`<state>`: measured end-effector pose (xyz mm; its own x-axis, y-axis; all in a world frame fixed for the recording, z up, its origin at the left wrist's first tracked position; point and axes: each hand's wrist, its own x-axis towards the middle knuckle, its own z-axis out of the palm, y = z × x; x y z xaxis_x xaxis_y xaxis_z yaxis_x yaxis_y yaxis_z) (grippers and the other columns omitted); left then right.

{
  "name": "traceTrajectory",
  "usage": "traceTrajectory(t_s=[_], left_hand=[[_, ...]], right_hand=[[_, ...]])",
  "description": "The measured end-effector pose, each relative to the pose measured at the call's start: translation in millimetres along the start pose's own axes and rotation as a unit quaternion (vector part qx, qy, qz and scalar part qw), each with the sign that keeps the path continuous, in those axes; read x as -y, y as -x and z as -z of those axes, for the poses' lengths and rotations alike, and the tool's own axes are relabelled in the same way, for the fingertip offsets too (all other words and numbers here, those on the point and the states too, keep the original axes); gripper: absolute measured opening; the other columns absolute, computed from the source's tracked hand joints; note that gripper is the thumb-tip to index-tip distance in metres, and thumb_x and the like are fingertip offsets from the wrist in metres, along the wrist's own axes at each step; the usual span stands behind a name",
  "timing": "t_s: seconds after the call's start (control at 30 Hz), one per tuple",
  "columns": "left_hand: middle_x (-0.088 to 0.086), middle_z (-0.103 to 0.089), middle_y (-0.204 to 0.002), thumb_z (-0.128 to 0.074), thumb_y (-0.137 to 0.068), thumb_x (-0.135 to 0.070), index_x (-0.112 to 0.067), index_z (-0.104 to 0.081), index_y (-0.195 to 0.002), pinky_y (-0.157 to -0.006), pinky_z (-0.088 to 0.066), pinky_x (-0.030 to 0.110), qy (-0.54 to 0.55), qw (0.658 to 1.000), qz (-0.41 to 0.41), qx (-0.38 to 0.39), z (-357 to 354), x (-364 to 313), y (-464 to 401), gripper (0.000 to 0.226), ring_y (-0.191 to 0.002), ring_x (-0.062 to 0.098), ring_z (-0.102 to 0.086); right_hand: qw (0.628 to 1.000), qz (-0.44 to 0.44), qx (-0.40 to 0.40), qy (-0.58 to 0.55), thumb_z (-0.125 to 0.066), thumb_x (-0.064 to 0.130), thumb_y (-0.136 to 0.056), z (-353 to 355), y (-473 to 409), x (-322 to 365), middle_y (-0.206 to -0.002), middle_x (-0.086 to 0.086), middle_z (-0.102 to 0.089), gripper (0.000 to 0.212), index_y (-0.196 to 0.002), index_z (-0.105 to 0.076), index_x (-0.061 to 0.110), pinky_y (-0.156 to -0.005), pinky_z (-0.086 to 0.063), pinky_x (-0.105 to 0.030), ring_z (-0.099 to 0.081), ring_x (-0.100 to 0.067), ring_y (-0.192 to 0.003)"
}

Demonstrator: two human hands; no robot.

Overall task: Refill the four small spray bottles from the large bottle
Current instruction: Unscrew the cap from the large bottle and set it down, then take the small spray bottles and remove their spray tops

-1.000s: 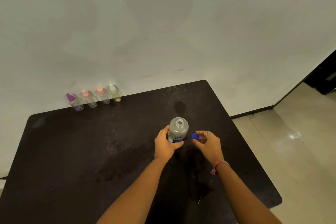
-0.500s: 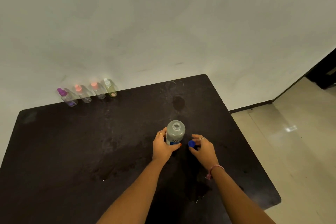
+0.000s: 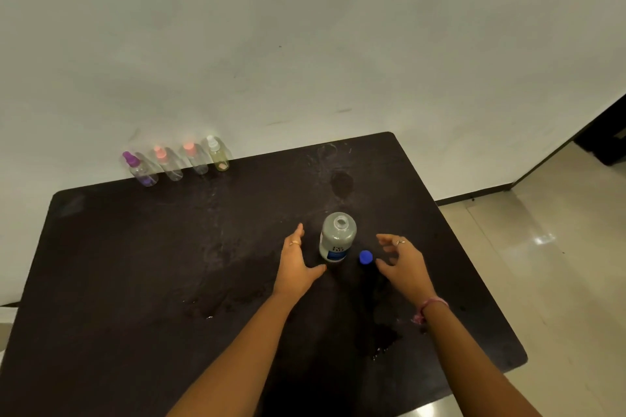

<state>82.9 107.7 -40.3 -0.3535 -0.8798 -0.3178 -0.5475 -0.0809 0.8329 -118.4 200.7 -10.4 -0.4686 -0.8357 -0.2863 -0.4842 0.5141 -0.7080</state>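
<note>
The large clear bottle [image 3: 337, 237] stands upright and uncapped on the black table [image 3: 169, 264], with a blue label low on its side. Its blue cap [image 3: 366, 257] lies on the table just right of it. My left hand [image 3: 298, 261] is open just left of the bottle, not touching it. My right hand [image 3: 403, 259] is open just right of the cap, fingers spread. Several small spray bottles line the table's back edge: a purple-topped one [image 3: 140, 169], two pink-topped ones [image 3: 168, 164] [image 3: 195, 157] and a white-topped yellowish one [image 3: 218, 154].
Wet patches [image 3: 342, 181] and drops [image 3: 379, 344] mark the tabletop. A white wall [image 3: 305, 44] rises right behind the table. The table's right edge drops to a tiled floor [image 3: 559, 264].
My left hand has let go of the large bottle and moved left. My right hand has set the blue cap down on the table and opened.
</note>
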Motion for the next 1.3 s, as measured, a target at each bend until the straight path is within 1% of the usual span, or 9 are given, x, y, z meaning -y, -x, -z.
traceTrajectory(t_s=[0.2, 0.37, 0.53, 0.67, 0.77, 0.93, 1.03, 1.13, 1.3], left_hand=[[-0.001, -0.034, -0.147, -0.077, -0.079, -0.021, -0.021, -0.02, -0.15, -0.113, -0.034, 0.039, 0.016, 0.995, -0.069, -0.074, 58, 11, 26, 0.091, -0.136, 0.012, -0.034], [-0.004, -0.035, -0.147, -0.072, -0.084, -0.027, -0.025, -0.024, -0.149, -0.113, -0.032, 0.035, 0.03, 0.985, -0.099, -0.139, 108, 12, 41, 0.08, -0.136, 0.011, -0.034], [-0.003, -0.034, -0.147, -0.067, -0.088, -0.029, -0.024, -0.027, -0.147, -0.113, -0.03, 0.034, 0.051, 0.975, -0.113, -0.186, 154, 15, 46, 0.072, -0.138, 0.012, -0.032], [0.0, -0.035, -0.146, -0.066, -0.088, -0.027, -0.019, -0.03, -0.147, -0.113, -0.031, 0.035, 0.056, 0.968, -0.11, -0.218, 185, 18, 39, 0.069, -0.138, 0.015, -0.033], [0.001, -0.035, -0.146, -0.066, -0.089, -0.026, -0.018, -0.03, -0.146, -0.112, -0.032, 0.034, 0.048, 0.966, -0.106, -0.233, 204, 21, 31, 0.068, -0.137, 0.016, -0.034], [0.0, -0.035, -0.147, -0.065, -0.089, -0.028, -0.017, -0.031, -0.146, -0.113, -0.032, 0.037, 0.044, 0.964, -0.096, -0.243, 226, 26, 12, 0.067, -0.137, 0.017, -0.035], [0.001, -0.035, -0.147, -0.065, -0.09, -0.027, -0.016, -0.033, -0.145, -0.112, -0.033, 0.035, 0.043, 0.965, -0.091, -0.241, 235, 28, -1, 0.065, -0.136, 0.017, -0.036], [0.001, -0.035, -0.146, -0.065, -0.09, -0.026, -0.016, -0.035, -0.144, -0.111, -0.034, 0.034, 0.044, 0.966, -0.085, -0.241, 241, 30, -14, 0.064, -0.134, 0.016, -0.037], [-0.001, -0.037, -0.144, -0.066, -0.089, -0.025, -0.017, -0.036, -0.143, -0.11, -0.036, 0.034, 0.047, 0.966, -0.078, -0.241, 247, 40, -29, 0.062, -0.132, 0.015, -0.039]], right_hand=[[0.995, 0.092, -0.048, 0.002, -0.069, 0.003, -0.081, 6, 19, 46, -0.12, 0.002, -0.056, 0.048, -0.124, -0.056, 0.018, -0.092, -0.046, -0.021, -0.054, -0.007, -0.107], [0.979, 0.175, -0.095, -0.051, -0.069, 0.004, -0.082, -10, 34, 97, -0.111, 0.007, -0.056, 0.038, -0.115, -0.059, 0.02, -0.077, -0.047, -0.008, -0.058, -0.006, -0.099], [0.965, 0.245, -0.085, -0.049, -0.068, 0.007, -0.083, -44, 31, 150, -0.104, 0.014, -0.055, 0.036, -0.113, -0.061, 0.024, -0.077, -0.048, -0.009, -0.057, 0.001, -0.095], [0.95, 0.298, -0.069, -0.056, -0.069, 0.003, -0.081, -79, 9, 183, -0.103, 0.005, -0.061, 0.035, -0.111, -0.063, 0.021, -0.078, -0.05, -0.013, -0.06, -0.006, -0.091], [0.951, 0.3, -0.047, -0.054, -0.067, 0.003, -0.082, -100, -15, 209, -0.105, 0.002, -0.061, 0.032, -0.111, -0.064, 0.019, -0.079, -0.049, -0.012, -0.059, -0.006, -0.09], [0.962, 0.27, -0.006, -0.035, -0.064, 0.007, -0.086, -128, -56, 249, -0.114, -0.001, -0.059, 0.033, -0.118, -0.061, 0.013, -0.085, -0.05, -0.019, -0.058, -0.008, -0.096], [0.964, 0.267, 0.008, -0.007, -0.063, 0.009, -0.087, -143, -83, 266, -0.118, -0.004, -0.058, 0.034, -0.121, -0.059, 0.012, -0.092, -0.051, -0.029, -0.059, -0.012, -0.099], [0.965, 0.259, 0.019, 0.027, -0.061, 0.009, -0.089, -158, -106, 277, -0.125, -0.006, -0.054, 0.037, -0.125, -0.057, 0.012, -0.097, -0.049, -0.032, -0.059, -0.016, -0.102], [0.962, 0.253, 0.044, 0.095, -0.054, 0.003, -0.091, -181, -136, 290, -0.141, -0.007, -0.042, 0.047, -0.138, -0.045, 0.01, -0.108, -0.038, -0.032, -0.05, -0.023, -0.122]])
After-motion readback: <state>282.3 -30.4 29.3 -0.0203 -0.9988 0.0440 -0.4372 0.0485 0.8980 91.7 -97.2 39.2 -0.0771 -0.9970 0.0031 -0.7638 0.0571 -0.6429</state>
